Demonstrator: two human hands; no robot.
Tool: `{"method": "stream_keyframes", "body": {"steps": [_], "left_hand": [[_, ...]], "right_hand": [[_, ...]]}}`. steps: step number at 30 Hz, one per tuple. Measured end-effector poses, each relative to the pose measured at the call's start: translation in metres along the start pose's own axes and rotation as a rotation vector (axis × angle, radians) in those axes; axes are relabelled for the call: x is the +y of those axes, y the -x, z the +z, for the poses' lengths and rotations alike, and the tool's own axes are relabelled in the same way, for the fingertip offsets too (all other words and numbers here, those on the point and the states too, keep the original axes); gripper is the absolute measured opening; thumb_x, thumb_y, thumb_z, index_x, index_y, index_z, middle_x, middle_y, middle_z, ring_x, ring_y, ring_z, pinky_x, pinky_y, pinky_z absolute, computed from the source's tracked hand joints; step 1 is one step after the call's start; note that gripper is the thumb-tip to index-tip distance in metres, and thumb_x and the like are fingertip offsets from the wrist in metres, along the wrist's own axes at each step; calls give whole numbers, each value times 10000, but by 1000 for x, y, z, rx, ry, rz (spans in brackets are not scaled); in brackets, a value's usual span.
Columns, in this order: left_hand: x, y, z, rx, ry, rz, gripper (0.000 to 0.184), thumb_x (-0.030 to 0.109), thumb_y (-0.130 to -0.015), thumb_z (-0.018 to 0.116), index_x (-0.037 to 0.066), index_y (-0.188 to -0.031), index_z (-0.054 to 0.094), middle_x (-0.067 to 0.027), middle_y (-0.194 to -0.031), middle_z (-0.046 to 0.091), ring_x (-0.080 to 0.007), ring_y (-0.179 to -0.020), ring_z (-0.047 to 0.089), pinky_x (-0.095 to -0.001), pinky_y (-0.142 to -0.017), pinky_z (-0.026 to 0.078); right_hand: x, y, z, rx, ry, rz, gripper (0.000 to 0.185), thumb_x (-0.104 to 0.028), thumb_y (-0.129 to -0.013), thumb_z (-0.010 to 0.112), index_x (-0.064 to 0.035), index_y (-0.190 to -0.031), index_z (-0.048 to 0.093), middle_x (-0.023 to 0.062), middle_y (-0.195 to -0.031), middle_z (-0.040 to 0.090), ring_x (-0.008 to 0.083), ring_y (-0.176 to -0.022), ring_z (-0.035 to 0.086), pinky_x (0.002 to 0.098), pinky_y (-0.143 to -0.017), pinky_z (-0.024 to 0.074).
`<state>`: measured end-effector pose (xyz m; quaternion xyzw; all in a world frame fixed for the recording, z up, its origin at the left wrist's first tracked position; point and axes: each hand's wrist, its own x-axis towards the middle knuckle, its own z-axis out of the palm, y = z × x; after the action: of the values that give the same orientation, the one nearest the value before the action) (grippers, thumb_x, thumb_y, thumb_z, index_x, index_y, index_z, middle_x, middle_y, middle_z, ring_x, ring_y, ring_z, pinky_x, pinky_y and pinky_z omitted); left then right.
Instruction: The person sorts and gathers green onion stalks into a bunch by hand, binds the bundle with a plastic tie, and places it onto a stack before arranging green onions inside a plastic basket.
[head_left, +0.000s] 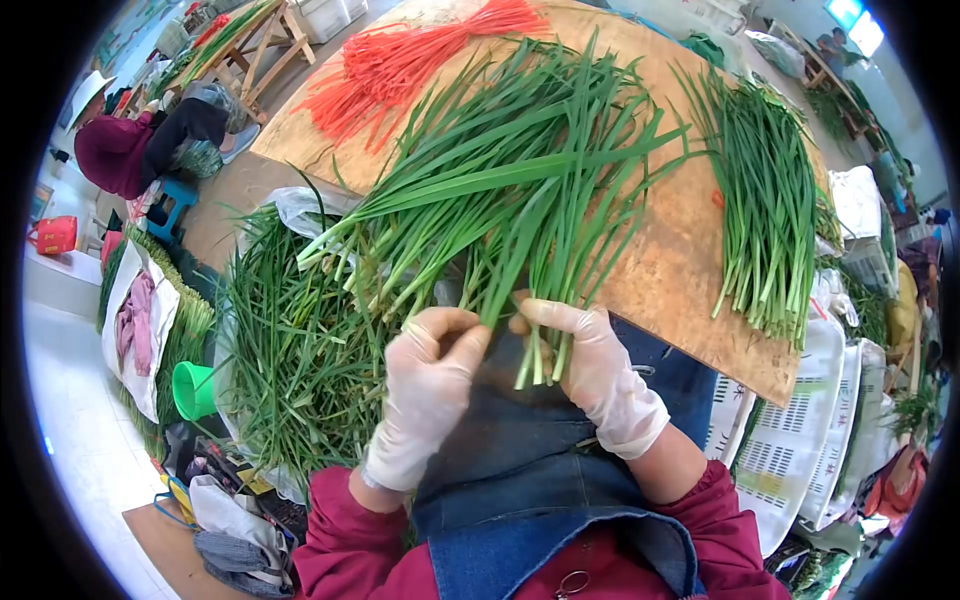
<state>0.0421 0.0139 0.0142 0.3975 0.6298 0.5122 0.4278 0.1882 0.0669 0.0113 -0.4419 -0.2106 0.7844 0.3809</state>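
Green stalks (537, 368) in right hand (603, 378); left hand (425, 385) pinching leaf (503, 285).

leafy stalks (535, 165) are deep green, paling to whitish at the base. left hand (425, 385) and right hand (595, 365) wear milky-white gloves (630, 412). sleeves (725, 530) maroon, apron (500, 550) blue denim, strips (410, 70) orange-red, tabletop (690, 275) tan with brown blotches, cup (192, 391) bright green.

Greens (765, 190), crates (795, 440) and worktables (690, 275) show a workshop.
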Motion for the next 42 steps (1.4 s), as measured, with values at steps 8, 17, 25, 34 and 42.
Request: {"method": "stream_keyframes", "body": {"steps": [8,17,25,34,42], "left_hand": [[-7,20,-1,79,-376,638,140,-43,-759,606,15,-886,618,-132,-784,592,-269,-651,586,-326,-585,478],[-23,-10,0,-23,153,-244,301,225,-886,543,-39,-1014,611,-106,-791,631,-152,-675,593,-270,-577,457],[-11,-15,15,116,79,-161,121,100,-829,607,-16,-860,622,-59,-691,603,-110,-560,533,-234,-501,417],[-24,-4,25,302,-515,438,207,60,-755,639,27,-955,596,-133,-763,581,-293,-639,586,-357,-565,470],[-27,-24,17,279,-1070,785,185,41,-700,674,37,-867,594,-93,-739,539,-268,-597,554,-352,-517,450]], "right_hand": [[-8,3,-8,64,136,44,153,-111,-730,699,12,-781,625,83,-700,620,162,-604,596,278,-521,495],[-10,-2,-15,-20,-117,177,145,-51,-800,589,32,-917,566,47,-656,530,115,-538,506,260,-468,418],[-10,2,3,-54,-147,109,191,-88,-785,660,-76,-670,509,-27,-551,419,53,-397,332,215,-373,240],[-10,-1,16,91,-17,-19,132,-88,-764,676,16,-732,603,45,-616,544,80,-405,381,238,-381,266],[-10,3,17,110,-12,-29,128,-84,-751,676,17,-715,606,47,-571,538,95,-390,398,243,-375,287]]}}
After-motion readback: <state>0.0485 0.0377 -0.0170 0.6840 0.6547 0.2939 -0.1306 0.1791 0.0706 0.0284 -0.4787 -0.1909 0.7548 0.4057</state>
